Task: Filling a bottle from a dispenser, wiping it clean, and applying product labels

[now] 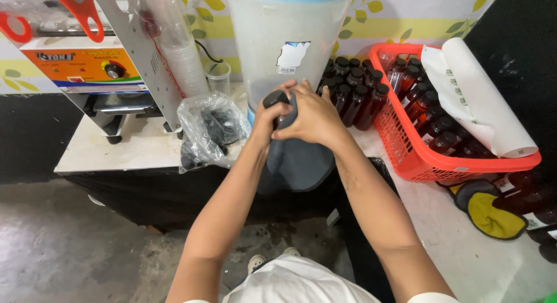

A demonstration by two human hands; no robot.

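Note:
My left hand (266, 118) is closed around a small bottle with a black cap (274, 98), held upright in front of a large translucent dispenser (284, 42) with a blue lid. My right hand (313, 117) presses a grey-blue cloth (297, 161) against the bottle's side. The cloth hangs down below both hands and hides most of the bottle's body. Both hands sit just above the counter edge (139, 155).
A cup-sealing machine (87, 65) and a sleeved stack of plastic cups (177, 48) stand at the left. A clear bag of black caps (206, 132) lies beside my left arm. Dark red bottles (354, 91) stand behind my hands and fill a red basket (418, 155), topped by a white label roll (478, 100).

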